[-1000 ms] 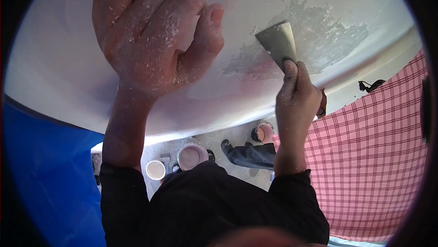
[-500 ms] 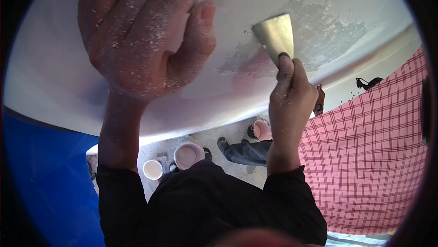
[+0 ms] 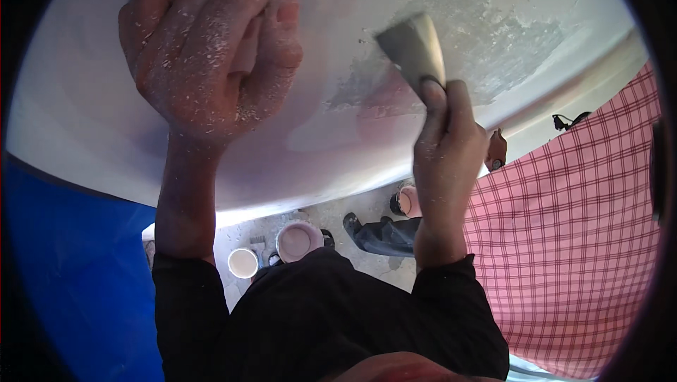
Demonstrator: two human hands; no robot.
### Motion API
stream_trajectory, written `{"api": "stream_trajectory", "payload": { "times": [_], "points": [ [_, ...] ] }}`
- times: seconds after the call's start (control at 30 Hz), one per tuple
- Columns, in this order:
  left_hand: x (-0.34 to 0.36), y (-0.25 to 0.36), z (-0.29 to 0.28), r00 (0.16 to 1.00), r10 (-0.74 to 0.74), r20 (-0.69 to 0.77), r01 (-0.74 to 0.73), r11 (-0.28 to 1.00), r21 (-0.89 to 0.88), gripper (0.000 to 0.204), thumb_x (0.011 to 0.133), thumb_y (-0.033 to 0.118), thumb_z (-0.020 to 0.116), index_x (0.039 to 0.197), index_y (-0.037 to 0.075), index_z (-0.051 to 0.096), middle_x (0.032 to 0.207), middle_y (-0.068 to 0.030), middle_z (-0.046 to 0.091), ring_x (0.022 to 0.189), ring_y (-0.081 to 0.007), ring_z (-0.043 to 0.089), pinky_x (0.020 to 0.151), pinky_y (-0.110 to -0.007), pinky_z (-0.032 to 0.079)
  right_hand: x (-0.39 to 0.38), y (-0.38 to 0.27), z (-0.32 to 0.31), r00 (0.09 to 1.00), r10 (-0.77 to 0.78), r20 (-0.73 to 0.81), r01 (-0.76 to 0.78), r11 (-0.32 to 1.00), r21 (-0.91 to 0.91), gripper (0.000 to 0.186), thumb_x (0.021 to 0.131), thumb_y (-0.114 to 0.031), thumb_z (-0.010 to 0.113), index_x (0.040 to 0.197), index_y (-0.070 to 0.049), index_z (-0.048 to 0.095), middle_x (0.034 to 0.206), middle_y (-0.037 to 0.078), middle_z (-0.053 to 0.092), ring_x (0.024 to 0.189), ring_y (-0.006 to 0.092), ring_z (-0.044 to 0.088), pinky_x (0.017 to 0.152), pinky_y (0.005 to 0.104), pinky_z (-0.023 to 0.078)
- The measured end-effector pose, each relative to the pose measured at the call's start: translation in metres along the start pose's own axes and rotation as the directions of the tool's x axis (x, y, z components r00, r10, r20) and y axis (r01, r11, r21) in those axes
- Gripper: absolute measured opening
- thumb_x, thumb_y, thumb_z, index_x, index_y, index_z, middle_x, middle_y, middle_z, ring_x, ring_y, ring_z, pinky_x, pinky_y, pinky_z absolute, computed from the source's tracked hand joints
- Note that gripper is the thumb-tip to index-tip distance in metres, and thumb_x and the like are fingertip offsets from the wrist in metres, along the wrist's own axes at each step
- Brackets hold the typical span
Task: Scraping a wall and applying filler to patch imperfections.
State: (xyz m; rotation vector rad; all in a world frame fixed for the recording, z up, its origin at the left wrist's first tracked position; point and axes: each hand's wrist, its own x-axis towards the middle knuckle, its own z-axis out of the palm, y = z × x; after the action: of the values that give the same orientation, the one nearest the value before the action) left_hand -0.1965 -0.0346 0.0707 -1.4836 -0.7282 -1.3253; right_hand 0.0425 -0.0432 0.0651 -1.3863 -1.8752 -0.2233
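My right hand (image 3: 450, 149) grips a putty knife (image 3: 416, 47), thumb and fingers pinched at the base of its wide metal blade; the handle is hidden in the hand. The blade's edge is at a rough grey patch (image 3: 486, 36) on the pale, smooth wall (image 3: 317, 128); I cannot tell whether it touches. My left hand (image 3: 204, 64), dusted with white flakes, is raised before the wall at the upper left. Its fingers are curled with the thumb beside them, and whatever they may hold is hidden.
On the floor below stand a white tub (image 3: 243, 262), a pinkish bucket (image 3: 296, 239) and another bucket (image 3: 407, 201). A brush (image 3: 259, 244) lies by the tub. A person in a pink checked garment (image 3: 564, 241) is close on my right. Blue sheeting (image 3: 77, 276) fills the left side.
The putty knife has shifted slightly left and up and turned a little, its blade now darker. My left hand has moved slightly left, its thumb closer to the fingers.
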Motion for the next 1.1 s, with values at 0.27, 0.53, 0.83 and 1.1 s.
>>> {"api": "stream_trajectory", "payload": {
  "times": [0.27, 0.53, 0.83, 1.1],
  "points": [
    [0.005, -0.004, 0.013, 0.991, 0.020, -0.130, -0.032, 0.995, -0.091, 0.011, 0.078, 0.014, 0.073, 0.071, 0.011, 0.066, 0.063, 0.0012, 0.062, 0.067, -0.0169, 0.054, 0.071, -0.032, 0.041, 0.005, 0.004, 0.013, 1.000, 0.011, -0.007, -0.010, 0.992, 0.126, 0.019, 0.101, -0.025, 0.052, 0.093, -0.008, 0.054, 0.060, 0.017, 0.059, 0.053, 0.0359, 0.061, 0.046, 0.0426, 0.042],
    [0.002, -0.007, 0.012, 0.995, 0.003, -0.103, -0.009, 0.998, -0.058, 0.010, 0.081, 0.009, 0.071, 0.073, 0.008, 0.065, 0.065, -0.0007, 0.062, 0.071, -0.0169, 0.049, 0.068, -0.029, 0.039, -0.028, 0.025, 0.026, 0.972, 0.073, 0.222, -0.230, 0.476, 0.849, 0.038, 0.107, -0.036, 0.038, 0.085, -0.007, 0.049, 0.061, -0.001, 0.046, 0.048, 0.0023, 0.038, 0.043, 0.0177, 0.028],
    [-0.075, 0.093, 0.003, 0.851, -0.403, 0.337, 0.461, 0.881, -0.109, 0.009, 0.085, 0.014, 0.063, 0.078, 0.008, 0.064, 0.076, -0.0061, 0.063, 0.075, -0.0236, 0.054, 0.078, -0.037, 0.040, -0.046, 0.059, 0.022, 0.774, -0.062, 0.630, -0.594, 0.274, 0.756, 0.024, 0.102, -0.025, 0.051, 0.104, -0.002, 0.054, 0.072, 0.001, 0.051, 0.060, 0.0077, 0.046, 0.054, 0.0241, 0.039],
    [-0.069, 0.190, 0.023, 0.062, -0.740, 0.670, 0.936, -0.189, -0.296, 0.034, 0.104, 0.031, 0.048, 0.094, 0.001, 0.060, 0.084, -0.0037, 0.063, 0.076, -0.0123, 0.060, 0.071, -0.026, 0.048, -0.075, 0.079, 0.042, 0.790, -0.294, 0.538, -0.415, 0.388, 0.823, 0.045, 0.087, -0.005, 0.059, 0.130, -0.001, 0.045, 0.081, 0.011, 0.058, 0.071, 0.0166, 0.053, 0.065, 0.0315, 0.046]
  ]
}}
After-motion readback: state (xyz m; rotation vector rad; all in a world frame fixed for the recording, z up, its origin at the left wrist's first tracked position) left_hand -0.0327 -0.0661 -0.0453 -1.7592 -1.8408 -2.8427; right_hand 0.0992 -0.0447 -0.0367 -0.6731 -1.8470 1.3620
